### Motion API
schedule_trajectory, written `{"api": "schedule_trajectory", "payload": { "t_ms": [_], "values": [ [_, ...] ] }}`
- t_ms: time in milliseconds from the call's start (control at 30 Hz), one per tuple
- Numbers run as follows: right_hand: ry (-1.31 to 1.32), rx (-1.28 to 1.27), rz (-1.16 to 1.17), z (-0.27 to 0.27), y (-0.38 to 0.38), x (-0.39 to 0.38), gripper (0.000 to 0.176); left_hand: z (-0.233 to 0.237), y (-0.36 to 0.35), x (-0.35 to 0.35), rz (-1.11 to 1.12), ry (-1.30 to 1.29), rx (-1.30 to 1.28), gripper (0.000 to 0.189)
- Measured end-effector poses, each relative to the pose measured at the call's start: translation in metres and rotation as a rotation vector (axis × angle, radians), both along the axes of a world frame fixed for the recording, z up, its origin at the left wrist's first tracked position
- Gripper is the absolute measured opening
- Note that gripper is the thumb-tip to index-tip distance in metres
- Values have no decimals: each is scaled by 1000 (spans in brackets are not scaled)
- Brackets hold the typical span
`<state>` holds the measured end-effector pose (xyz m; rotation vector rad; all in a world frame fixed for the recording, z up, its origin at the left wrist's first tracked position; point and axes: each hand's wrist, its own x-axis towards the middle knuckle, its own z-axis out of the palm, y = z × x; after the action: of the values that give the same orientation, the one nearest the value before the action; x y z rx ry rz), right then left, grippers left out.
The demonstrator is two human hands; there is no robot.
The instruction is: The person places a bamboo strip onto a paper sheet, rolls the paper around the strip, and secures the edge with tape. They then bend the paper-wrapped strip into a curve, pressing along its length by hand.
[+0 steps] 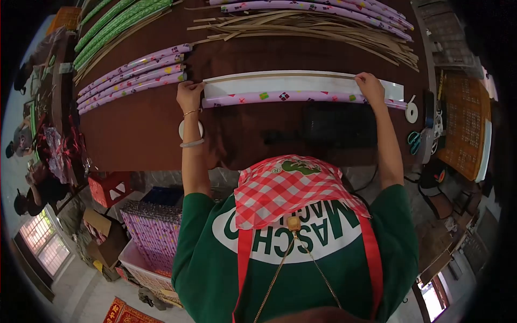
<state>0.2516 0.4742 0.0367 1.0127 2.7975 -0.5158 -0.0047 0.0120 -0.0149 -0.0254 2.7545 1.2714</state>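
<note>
A long strip of lilac patterned paper, its white underside facing up along the far part, lies across the brown table, partly rolled along its near edge. A thin brown strip runs along the white part's far edge. My left hand pinches the sheet's left end. Farther right, my right hand has its fingers pressed together on the far edge. A roll of white tape lies beside the paper's right end. Another white roll is partly hidden behind my left wrist.
Lilac rolls, green rolls and loose brown strips lie on the table. Teal scissors are near its right edge. A filled white crate and red crate stand below. People are at the far left.
</note>
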Motion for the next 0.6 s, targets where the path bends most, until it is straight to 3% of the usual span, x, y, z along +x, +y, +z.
{"api": "schedule_trajectory", "payload": {
  "t_ms": [600],
  "values": [
    [44, -42, -17, -7, -2, -3, 14, 14, 6, 6, 24, -24, 19, 48]
  ]
}}
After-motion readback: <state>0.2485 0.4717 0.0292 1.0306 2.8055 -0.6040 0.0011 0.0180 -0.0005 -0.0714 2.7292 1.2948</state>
